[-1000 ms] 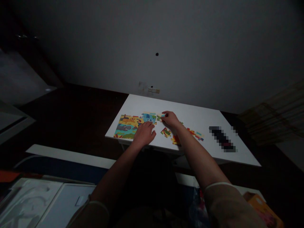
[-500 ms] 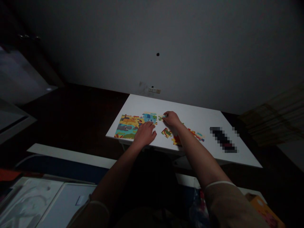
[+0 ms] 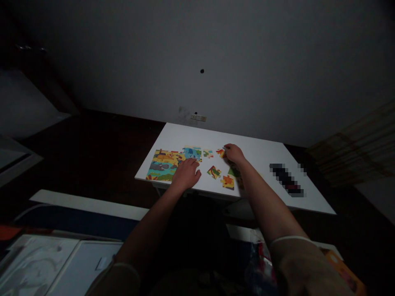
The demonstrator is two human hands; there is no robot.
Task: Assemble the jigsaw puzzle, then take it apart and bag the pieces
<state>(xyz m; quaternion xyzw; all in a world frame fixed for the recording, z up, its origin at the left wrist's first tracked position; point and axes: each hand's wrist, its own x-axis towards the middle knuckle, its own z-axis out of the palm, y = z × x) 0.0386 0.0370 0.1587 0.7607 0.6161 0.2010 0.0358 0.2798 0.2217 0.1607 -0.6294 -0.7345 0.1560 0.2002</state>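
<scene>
The table [image 3: 262, 151] is white. The joined puzzle [image 3: 168, 158] mixes yellow, turquoise and green around a grey hippo. One loose piece [image 3: 214, 172] shows green and red on yellow; the piece [image 3: 220, 153] at the right hand [image 3: 235, 154] is orange and red. The right sleeve [image 3: 304, 261] is brown, pale-hemmed.

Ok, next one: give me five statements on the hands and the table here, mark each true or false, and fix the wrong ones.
1. The left hand partly covers the joined puzzle. True.
2. The right hand lies flat on the joined puzzle. False: its fingers hold a red and yellow piece away from it.
3. The table has a dark brown top. False: its top is white.
4. A loose orange piece lies near the table's near edge. True.
5. The dark pixelated patch is beside the left hand. False: it is toward the table's right end.
</scene>
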